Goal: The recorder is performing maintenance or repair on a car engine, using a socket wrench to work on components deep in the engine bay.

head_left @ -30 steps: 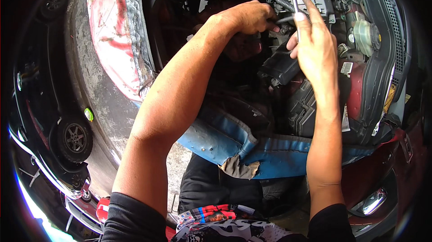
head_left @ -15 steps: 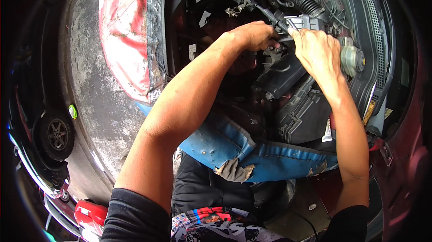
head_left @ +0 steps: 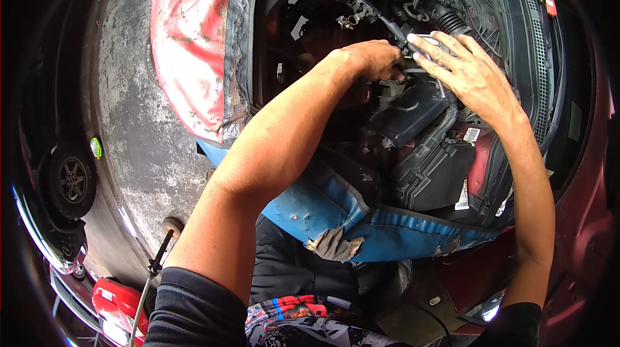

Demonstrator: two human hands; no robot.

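My left hand [head_left: 378,61] reaches deep among the engine parts. Its fingers are curled closed, and whatever they grip is hidden behind them. A thin grey bar [head_left: 418,71] shows just beyond those fingers; whether it is held, I cannot tell. My right hand [head_left: 468,76] lies flat with fingers stretched out over the engine parts, fingertips close to a black corrugated cable sleeve [head_left: 392,27]. Above my left hand is a metal cable clamp [head_left: 349,21]. Below both hands sits a black plastic box [head_left: 408,114], with another black corrugated sleeve [head_left: 445,124] beside it.
A torn blue cover [head_left: 316,211] drapes the near body edge, and a red and white cover [head_left: 190,43] the left. A black housing [head_left: 439,179] sits in the near right of the bay. At lower left are a rod [head_left: 155,260] and a red object [head_left: 116,305].
My right hand has gone from closed fingers at the cable sleeve to flat and outstretched. My left hand stays curled in nearly the same place. The view has shifted slightly.
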